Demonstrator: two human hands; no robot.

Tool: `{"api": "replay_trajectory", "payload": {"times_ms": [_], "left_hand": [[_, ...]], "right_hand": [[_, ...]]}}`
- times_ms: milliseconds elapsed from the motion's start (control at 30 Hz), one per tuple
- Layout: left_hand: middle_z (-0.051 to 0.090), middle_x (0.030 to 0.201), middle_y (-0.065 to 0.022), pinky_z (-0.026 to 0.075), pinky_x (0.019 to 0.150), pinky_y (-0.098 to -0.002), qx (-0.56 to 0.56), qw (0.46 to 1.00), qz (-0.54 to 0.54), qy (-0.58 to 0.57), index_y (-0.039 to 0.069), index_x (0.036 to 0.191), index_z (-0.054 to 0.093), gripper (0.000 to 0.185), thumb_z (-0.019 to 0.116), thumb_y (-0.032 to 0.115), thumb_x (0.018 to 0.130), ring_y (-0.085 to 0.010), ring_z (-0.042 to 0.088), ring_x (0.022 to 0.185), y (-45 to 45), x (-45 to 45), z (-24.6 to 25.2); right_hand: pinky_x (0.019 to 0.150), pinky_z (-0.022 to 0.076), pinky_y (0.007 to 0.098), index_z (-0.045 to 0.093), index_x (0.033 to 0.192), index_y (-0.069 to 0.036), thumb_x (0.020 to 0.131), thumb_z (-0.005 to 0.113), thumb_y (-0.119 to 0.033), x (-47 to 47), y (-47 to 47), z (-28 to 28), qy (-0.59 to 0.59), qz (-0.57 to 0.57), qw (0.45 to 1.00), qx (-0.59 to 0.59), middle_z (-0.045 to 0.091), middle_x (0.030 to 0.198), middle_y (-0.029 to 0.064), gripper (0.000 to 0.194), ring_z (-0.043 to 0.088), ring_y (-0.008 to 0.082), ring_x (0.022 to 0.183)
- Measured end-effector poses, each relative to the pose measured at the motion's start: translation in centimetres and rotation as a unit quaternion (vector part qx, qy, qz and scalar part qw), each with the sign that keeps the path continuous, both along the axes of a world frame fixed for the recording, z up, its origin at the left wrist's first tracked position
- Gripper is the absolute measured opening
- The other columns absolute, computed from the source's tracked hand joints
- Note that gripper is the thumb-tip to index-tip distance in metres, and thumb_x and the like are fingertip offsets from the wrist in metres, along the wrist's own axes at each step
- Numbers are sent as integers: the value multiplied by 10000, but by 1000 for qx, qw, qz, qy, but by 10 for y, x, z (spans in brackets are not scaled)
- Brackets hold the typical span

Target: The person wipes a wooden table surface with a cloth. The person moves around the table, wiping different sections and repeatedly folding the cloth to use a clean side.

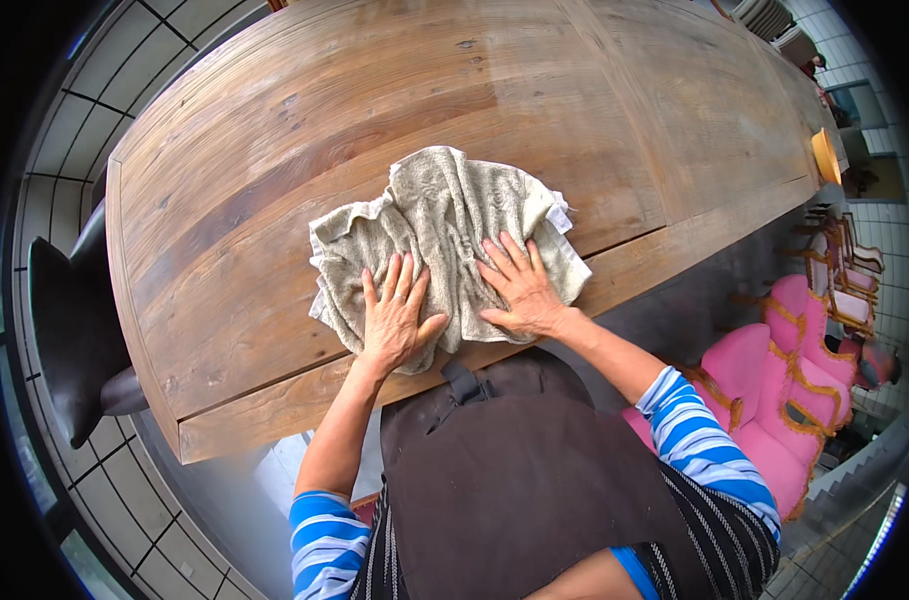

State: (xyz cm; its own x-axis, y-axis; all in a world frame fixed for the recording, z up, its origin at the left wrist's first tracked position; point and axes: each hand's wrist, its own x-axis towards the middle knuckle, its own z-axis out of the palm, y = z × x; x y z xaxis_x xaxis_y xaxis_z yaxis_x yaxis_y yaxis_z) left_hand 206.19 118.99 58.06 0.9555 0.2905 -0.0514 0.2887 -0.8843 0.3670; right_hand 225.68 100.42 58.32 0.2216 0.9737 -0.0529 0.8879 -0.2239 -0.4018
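Note:
A crumpled greyish-beige terry cloth (pixel 443 217) with whitish edges lies spread on a large wooden table (pixel 274 187), close to its near edge. Flat on the left part of the cloth rests my left hand (pixel 396 319), fingers apart, a ring on one finger. My right hand (pixel 525 292) presses on the cloth's right part, its fingers spread too. Neither hand is closed around the fabric. The wood shows darker and paler patches beyond the cloth.
An orange-yellow basin (pixel 826 156) sits at the table's far right end. Pink armchairs (pixel 754 375) with carved wooden frames stand at the right. A dark, smooth curved object (pixel 75 330) is beside the table's left end. Other people are partly visible at the far right.

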Motion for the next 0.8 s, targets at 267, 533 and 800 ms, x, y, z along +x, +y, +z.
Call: {"api": "replay_trajectory", "payload": {"times_ms": [267, 533, 800], "left_hand": [[460, 1429, -222, 506, 891, -464, -48, 968, 238, -61, 170, 1524, 269, 833, 716, 185, 821, -411, 606, 1097, 136, 8, 9], [672, 864, -75, 502, 745, -333, -70, 914, 275, -290, 103, 991, 704, 257, 534, 8, 823, -183, 635, 837, 180, -13, 61], [611, 835, -41, 487, 609, -246, -5, 832, 328, -448, 56, 1105, 651, 159, 566, 74, 972, -105, 576, 696, 168, -101, 167]], "right_hand": [[857, 527, 470, 524, 1343, -101, 742, 699, -221, 129, 43, -10, -9, -314, 949, -6, 591, 1239, 211, 638, 627, 410, 1029], [697, 520, 388, 699, 881, -118, 768, 598, -65, 194, 30, 82, -94, -275, 924, 249, 645, 809, 100, 161, 637, 251, 752], [665, 490, 370, 582, 846, -84, 792, 636, 8, 203, -57, 188, -192, -286, 827, 443, 589, 787, 77, 120, 611, 275, 736]]}}
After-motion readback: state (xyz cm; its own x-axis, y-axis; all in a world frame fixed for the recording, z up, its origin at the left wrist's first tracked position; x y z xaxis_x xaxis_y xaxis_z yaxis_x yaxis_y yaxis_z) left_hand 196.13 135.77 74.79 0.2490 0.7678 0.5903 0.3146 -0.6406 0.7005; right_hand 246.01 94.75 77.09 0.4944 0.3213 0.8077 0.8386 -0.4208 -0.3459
